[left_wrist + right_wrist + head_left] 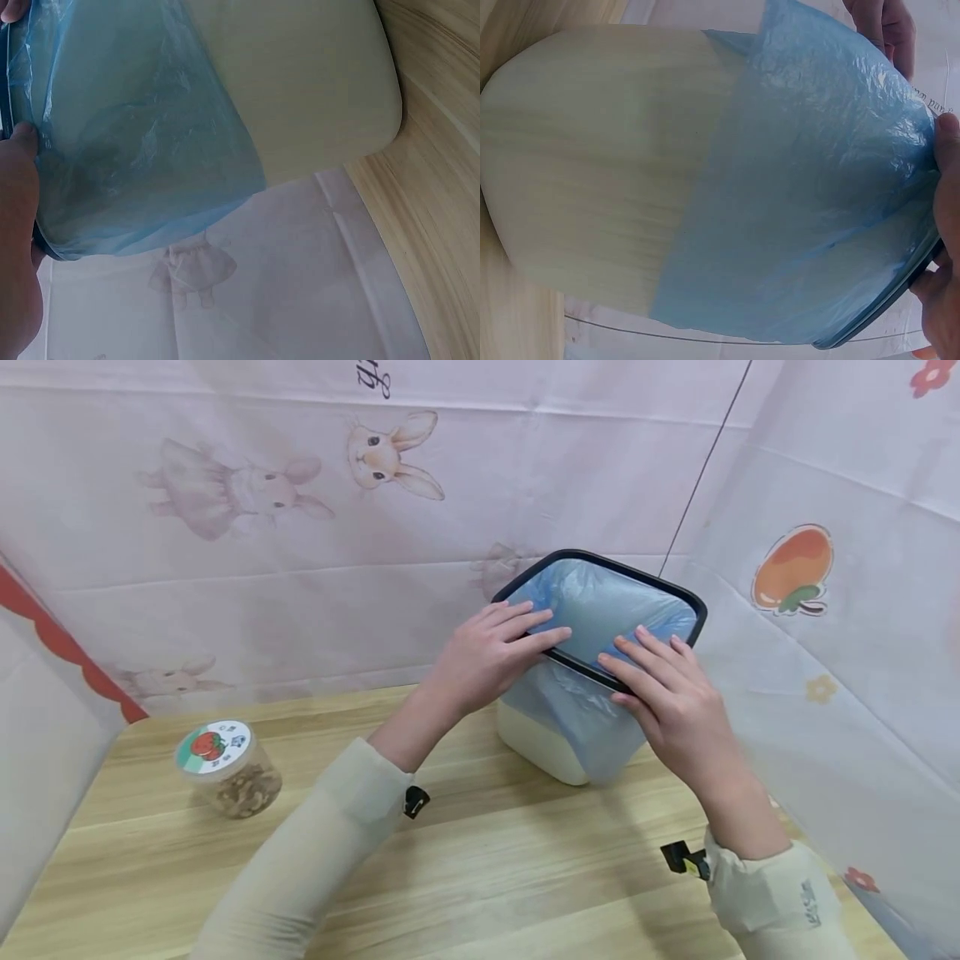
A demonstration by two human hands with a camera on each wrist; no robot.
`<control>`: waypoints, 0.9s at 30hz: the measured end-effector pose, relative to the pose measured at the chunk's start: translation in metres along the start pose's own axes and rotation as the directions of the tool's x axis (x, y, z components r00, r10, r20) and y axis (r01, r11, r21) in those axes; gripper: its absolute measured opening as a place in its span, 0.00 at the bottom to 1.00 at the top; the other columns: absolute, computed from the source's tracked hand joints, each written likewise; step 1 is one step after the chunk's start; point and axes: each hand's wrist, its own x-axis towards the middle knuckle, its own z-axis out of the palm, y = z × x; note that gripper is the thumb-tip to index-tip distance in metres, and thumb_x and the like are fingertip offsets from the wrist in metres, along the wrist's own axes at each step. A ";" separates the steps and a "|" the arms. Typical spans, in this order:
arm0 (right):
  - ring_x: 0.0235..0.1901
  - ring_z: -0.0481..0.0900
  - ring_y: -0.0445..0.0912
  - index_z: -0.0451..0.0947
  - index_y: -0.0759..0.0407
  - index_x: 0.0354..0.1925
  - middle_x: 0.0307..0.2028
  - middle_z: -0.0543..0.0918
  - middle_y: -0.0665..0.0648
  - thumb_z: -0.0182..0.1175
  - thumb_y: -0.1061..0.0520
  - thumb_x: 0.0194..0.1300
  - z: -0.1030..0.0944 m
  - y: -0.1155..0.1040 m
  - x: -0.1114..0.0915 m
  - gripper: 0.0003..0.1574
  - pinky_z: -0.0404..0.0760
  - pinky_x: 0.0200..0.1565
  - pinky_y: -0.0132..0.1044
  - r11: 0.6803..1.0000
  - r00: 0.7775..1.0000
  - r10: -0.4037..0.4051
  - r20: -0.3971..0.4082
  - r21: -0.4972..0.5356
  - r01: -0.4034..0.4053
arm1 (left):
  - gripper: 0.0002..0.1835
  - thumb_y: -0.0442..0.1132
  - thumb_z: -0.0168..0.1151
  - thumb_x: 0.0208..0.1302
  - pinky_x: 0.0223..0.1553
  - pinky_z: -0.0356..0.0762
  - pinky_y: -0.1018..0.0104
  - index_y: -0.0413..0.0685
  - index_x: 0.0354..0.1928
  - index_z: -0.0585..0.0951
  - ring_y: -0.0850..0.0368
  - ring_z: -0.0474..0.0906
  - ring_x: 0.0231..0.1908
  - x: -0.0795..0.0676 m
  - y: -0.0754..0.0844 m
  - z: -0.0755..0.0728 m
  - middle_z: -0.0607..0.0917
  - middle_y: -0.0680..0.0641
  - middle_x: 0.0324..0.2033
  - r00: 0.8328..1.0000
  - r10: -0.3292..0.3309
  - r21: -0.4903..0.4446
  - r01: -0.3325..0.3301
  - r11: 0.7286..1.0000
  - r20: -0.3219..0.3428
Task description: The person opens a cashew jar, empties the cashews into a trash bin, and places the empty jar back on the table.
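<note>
A cream trash can (528, 739) stands on the wooden table, lined with a thin blue plastic bag (600, 602). A black rim ring (637, 574) runs around the mouth over the bag. My left hand (483, 656) grips the rim's near left corner, fingers laid over the edge, thumb (24, 141) against the outside. With my right hand (678, 706) I hold the near right part, fingertips inside against the bag and thumb outside below the ring. In the right wrist view the bag's loose skirt (727, 217) hangs about halfway down the outer wall.
At the table's left sits a clear plastic jar (247, 785) of brown pieces, its lid (217, 746) printed with a strawberry. Printed cloth walls (420, 527) enclose the wooden table (465, 868) behind and at both sides.
</note>
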 end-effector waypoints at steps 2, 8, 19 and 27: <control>0.67 0.71 0.60 0.82 0.54 0.59 0.61 0.80 0.61 0.49 0.39 0.75 0.002 -0.001 0.002 0.29 0.58 0.70 0.63 1.000 1.000 -0.001 0.004 0.008 0.001 | 0.21 0.44 0.64 0.69 0.66 0.70 0.53 0.64 0.64 0.79 0.49 0.76 0.63 -0.003 0.000 -0.003 0.82 0.50 0.60 1.000 -0.008 0.006 0.008 1.000 0.004; 0.66 0.72 0.60 0.82 0.54 0.59 0.60 0.81 0.60 0.50 0.40 0.74 0.009 -0.005 0.009 0.28 0.58 0.70 0.64 0.999 1.000 -0.022 0.006 0.037 0.022 | 0.21 0.44 0.65 0.69 0.65 0.71 0.52 0.62 0.62 0.80 0.48 0.77 0.62 -0.012 -0.002 -0.013 0.83 0.49 0.59 0.999 -0.031 0.022 0.032 0.999 -0.026; 0.63 0.75 0.60 0.83 0.55 0.57 0.57 0.83 0.61 0.52 0.39 0.74 0.025 -0.011 0.024 0.28 0.58 0.71 0.62 0.993 0.998 -0.066 -0.005 0.102 0.066 | 0.20 0.44 0.63 0.70 0.65 0.71 0.52 0.61 0.62 0.80 0.47 0.76 0.63 -0.029 -0.005 -0.032 0.83 0.49 0.59 0.996 -0.089 0.085 0.089 0.992 -0.003; 0.59 0.78 0.60 0.85 0.56 0.53 0.51 0.86 0.60 0.55 0.34 0.71 0.038 -0.017 0.032 0.31 0.58 0.69 0.66 0.985 0.997 -0.061 -0.042 0.160 0.067 | 0.20 0.42 0.64 0.69 0.65 0.71 0.49 0.61 0.62 0.81 0.44 0.77 0.62 -0.040 -0.004 -0.043 0.84 0.47 0.58 0.992 -0.128 0.111 0.128 0.986 -0.006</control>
